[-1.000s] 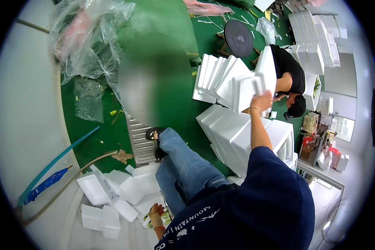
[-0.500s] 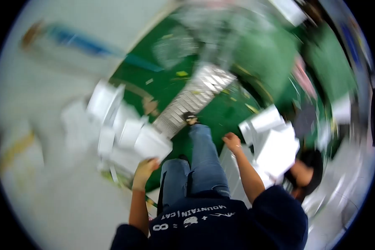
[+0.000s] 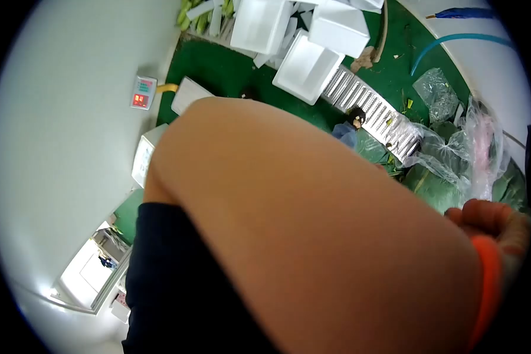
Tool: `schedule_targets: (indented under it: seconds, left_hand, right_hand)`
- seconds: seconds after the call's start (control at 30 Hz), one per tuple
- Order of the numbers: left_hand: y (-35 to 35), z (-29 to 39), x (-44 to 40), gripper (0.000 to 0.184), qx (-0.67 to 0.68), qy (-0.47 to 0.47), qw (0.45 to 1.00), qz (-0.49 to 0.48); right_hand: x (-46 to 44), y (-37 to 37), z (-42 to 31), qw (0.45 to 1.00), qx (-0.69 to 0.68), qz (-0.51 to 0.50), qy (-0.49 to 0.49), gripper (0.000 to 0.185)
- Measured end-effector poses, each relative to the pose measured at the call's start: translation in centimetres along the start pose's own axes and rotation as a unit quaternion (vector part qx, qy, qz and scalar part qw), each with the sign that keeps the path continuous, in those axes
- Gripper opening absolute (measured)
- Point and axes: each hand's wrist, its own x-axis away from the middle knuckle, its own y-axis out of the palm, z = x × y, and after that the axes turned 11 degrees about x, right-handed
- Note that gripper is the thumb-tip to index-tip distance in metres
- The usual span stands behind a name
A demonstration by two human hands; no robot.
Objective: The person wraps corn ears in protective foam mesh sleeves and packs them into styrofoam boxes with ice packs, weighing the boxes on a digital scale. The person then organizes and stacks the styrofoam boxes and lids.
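Note:
My raised left forearm fills the middle of the view, running from the bent elbow at upper left to the wrist at right. An orange band circles that wrist. My left hand [image 3: 495,221] sits at the right edge, its fingers curled; whatever they may hold is hidden. Beyond the fingers lie clear plastic bags [image 3: 448,156] and a green bulky bundle [image 3: 433,189]. A metal roller conveyor [image 3: 366,106] slants behind the forearm, a white foam box [image 3: 308,68] at its upper end. I do not see my right hand.
More white foam boxes [image 3: 262,26] stand at the top beside long green vegetables [image 3: 200,17]. A scale display [image 3: 140,100] with red digits is at left, near a pale platform [image 3: 189,94]. A blue hose [image 3: 454,36] curves at upper right.
My view has turned, shifting the conveyor and foam boxes up and right. My left arm has risen across the view; the right hand, seen earlier near foam boxes, is out of sight.

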Motion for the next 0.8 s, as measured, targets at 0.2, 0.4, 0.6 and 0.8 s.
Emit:
schedule_targets:
  seconds: [0.2,0.4,0.6,0.8]
  left_hand:
    - [-12.1,-4.8,17.8,0.022,-0.005,-0.043,0.996,0.08]
    - [-21.3,-11.0,30.2,0.022,-0.013,-0.159,0.962,0.223]
    - [-8.2,-30.1,47.1,0.024,0.055,-0.539,0.724,0.428]
    - [4.6,-48.6,59.3,0.032,0.318,-0.637,0.493,0.501]
  right_hand:
    - [4.0,15.1,-14.1,0.999,0.027,-0.04,-0.009,0.02]
    - [5.6,27.4,-29.1,0.973,0.12,-0.085,-0.18,0.02]
    - [-5.0,38.8,-35.6,0.926,0.241,-0.166,-0.239,0.02]
    - [-21.8,50.2,-44.7,0.922,0.35,0.074,-0.146,0.062]
